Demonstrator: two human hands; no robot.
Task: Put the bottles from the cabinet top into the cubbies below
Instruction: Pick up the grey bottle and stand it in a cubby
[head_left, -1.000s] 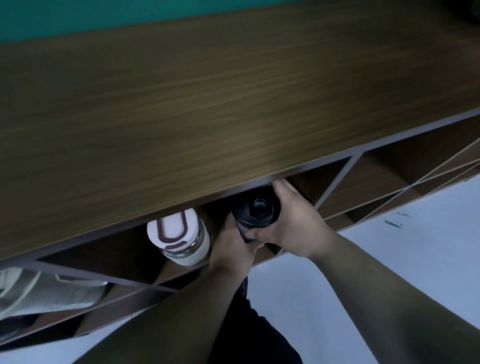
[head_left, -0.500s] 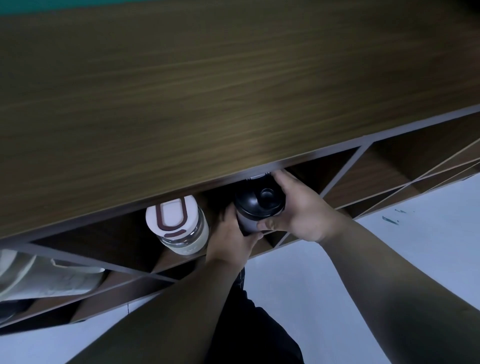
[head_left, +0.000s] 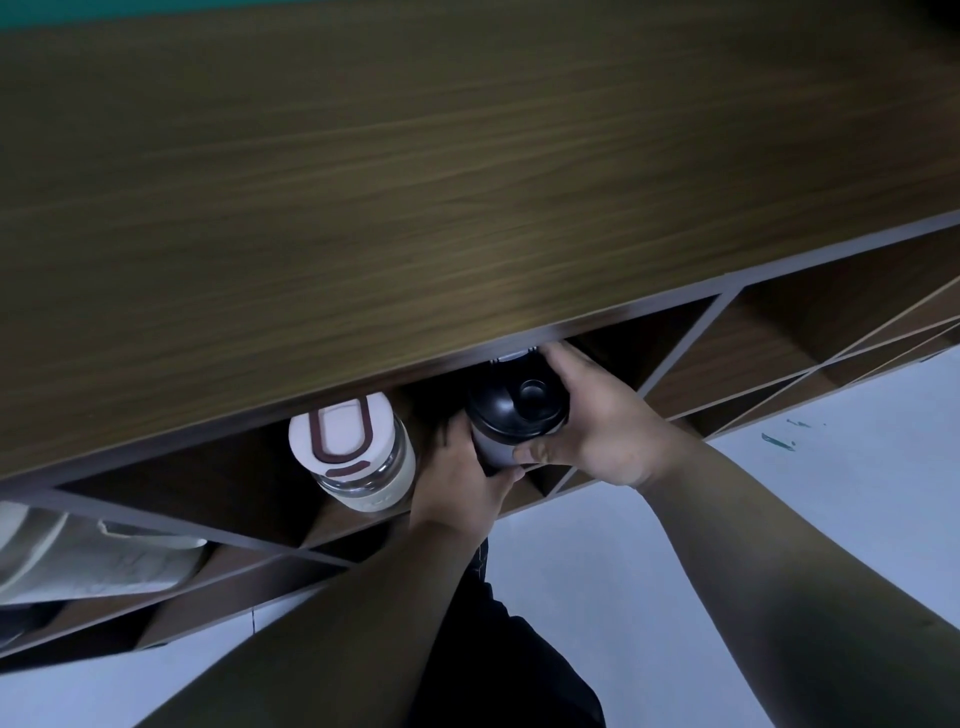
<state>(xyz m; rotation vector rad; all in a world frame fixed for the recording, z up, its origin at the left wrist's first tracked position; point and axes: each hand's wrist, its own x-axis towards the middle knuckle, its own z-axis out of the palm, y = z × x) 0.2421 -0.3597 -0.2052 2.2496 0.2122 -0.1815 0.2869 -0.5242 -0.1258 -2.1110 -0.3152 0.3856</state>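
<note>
A black-lidded shaker bottle (head_left: 511, 408) pokes out of a cubby just under the front edge of the wooden cabinet top (head_left: 415, 182). My right hand (head_left: 597, 421) wraps its lid and right side, and my left hand (head_left: 462, 478) holds its lower left side. To its left, a clear bottle with a white lid and a brown loop (head_left: 353, 452) lies in the neighbouring cubby, lid facing me. No bottle shows on the visible cabinet top. The bottles' bases are hidden inside the cubbies.
Diagonal dividers form diamond-shaped cubbies (head_left: 737, 353) along the cabinet front. White cloth or paper (head_left: 78, 556) fills a cubby at far left. Pale floor (head_left: 779, 519) lies below, with my dark trousers (head_left: 498, 649) between my arms.
The view has shifted slightly, and the black bottle with both hands on it now sits a little higher and further right in frame. The white-lidded bottle has stayed in its cubby.
</note>
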